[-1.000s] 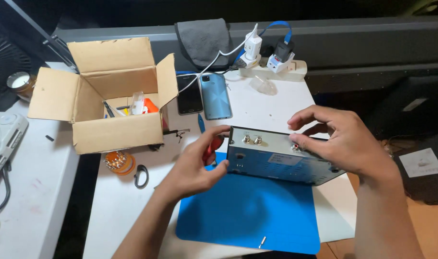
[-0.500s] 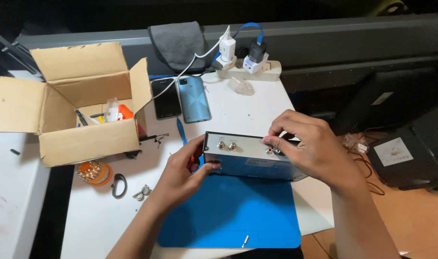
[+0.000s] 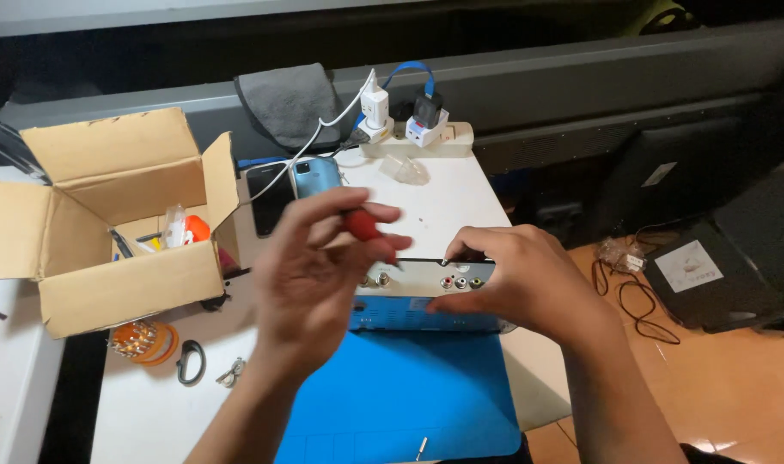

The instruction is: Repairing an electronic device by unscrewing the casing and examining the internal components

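A: Start big. What's on the white table (image 3: 460,206)?

B: A blue mat (image 3: 392,404) at the near edge, an open cardboard box (image 3: 108,232) to the left with odds and ends inside, and a power strip (image 3: 413,137) with chargers plugged in at the far edge. Two phones (image 3: 297,189) lie beside the box.

A: And the thing being handled?

B: A flat metal electronics box (image 3: 426,296), tipped up on the far edge of the mat so its socket panel faces the camera. The right hand (image 3: 521,283) is closed over its right end, fingers curled over the top edge, holding it steady.

A: The left hand?

B: The left hand (image 3: 314,266) is pinched narrowly round a red-handled screwdriver (image 3: 366,228), raised just in front of the socket panel. The tip is blurred; I cannot tell whether it touches the panel.

A: What could go wrong?

B: I'd judge the box could tip or slide, since only one hand braces it on edge. The screwdriver could slip off a screw and scratch the sockets or jab the right hand's fingers close by.

A: Smaller things?

B: A loose screw (image 3: 420,445) lies on the mat near the table edge; it could roll off. An orange tape roll (image 3: 143,341) and a metal ring (image 3: 190,361) sit left of it.
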